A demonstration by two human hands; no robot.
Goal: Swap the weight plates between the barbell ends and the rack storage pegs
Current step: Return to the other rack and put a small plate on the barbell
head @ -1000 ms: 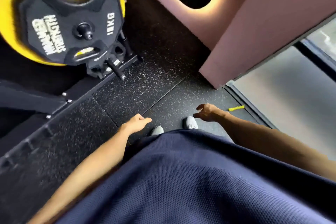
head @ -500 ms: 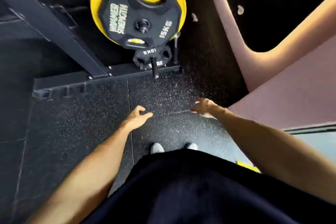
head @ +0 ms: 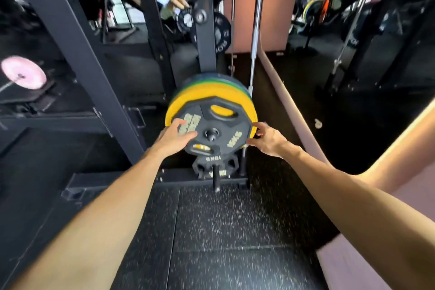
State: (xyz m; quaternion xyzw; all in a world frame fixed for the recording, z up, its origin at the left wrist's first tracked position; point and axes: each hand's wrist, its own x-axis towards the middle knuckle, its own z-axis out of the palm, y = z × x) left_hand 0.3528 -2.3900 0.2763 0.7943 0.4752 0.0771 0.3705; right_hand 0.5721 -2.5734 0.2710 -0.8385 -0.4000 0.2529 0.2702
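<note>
Black twelve-sided rubber weight plate (head: pixel 213 130): left hand (head: pixel 175 138) spread at nine o'clock, right hand (head: pixel 267 140) loosely curled at three; grip both edges, slide straight off.

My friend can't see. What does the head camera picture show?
Two bare hands reach for a black weight plate on a rack peg: the left hand lies on its face, the right hand is at its edge. Yellow and green plates sit behind it.

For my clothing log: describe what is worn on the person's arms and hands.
Both forearms are bare as far as the frame shows, with no sleeves in view. The left hand and right hand wear no gloves, and no watch, wristband or ring is visible.
</note>
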